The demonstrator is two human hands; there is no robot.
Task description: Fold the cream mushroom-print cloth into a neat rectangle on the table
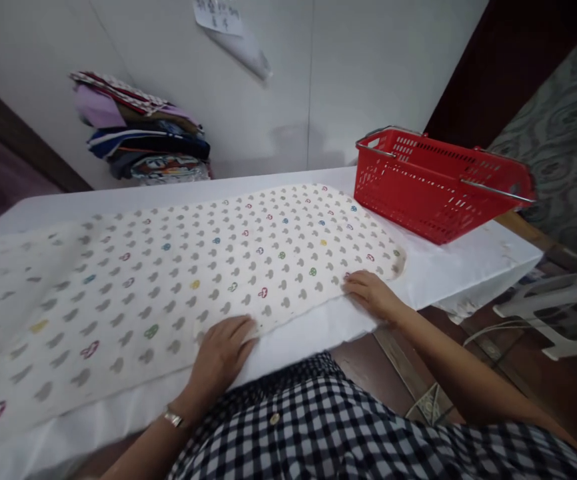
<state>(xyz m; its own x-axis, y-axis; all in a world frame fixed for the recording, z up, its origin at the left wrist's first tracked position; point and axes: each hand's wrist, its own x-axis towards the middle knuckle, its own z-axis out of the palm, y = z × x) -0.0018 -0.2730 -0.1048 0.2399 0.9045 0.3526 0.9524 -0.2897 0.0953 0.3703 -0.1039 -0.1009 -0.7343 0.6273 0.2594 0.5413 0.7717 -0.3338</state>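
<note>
A cream cloth printed with grey and coloured mushrooms lies spread over a white-covered table. On its near edge, around the middle, my left hand rests palm down with the fingers laid out flat; a bracelet or watch is on that wrist. My right hand touches the same edge near the cloth's right corner, its fingers stretched over the fabric and its thumb mostly hidden. The cloth's left part is blurred and runs out of view.
At the back right of the table stands a red plastic basket with metal handles. A pile of folded fabrics sits at the back left against the pale wall, where a paper sign hangs. A white stool is at the lower right.
</note>
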